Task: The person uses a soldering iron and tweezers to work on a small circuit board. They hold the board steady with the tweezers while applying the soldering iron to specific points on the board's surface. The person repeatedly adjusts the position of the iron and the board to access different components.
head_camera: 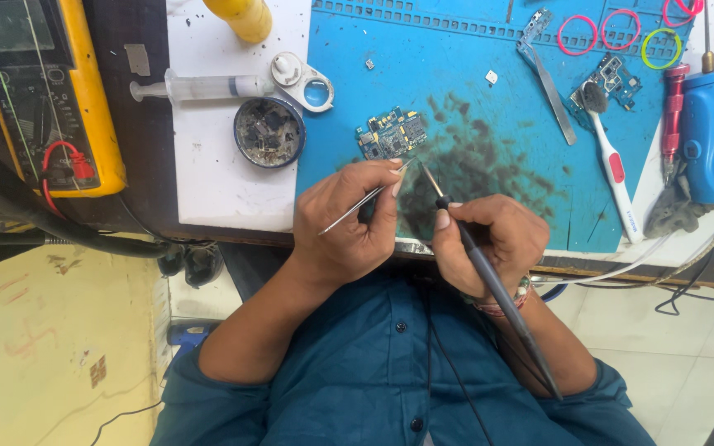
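Both hands' fingers pinch tweezers, soldering iron.

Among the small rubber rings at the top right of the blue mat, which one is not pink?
The yellow-green ring, rightmost of the three lying fully on the blue mat. The rings left of it are pink.

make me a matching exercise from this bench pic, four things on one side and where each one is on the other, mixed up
Things:
1. tweezers
2. soldering iron
3. circuit board
4. multimeter

Places:
A. far left of the bench, yellow case
B. in the left hand
C. on the blue mat, just beyond both hands
D. in the right hand, tip pointing at the mat

Pairs: 1-B, 2-D, 3-C, 4-A
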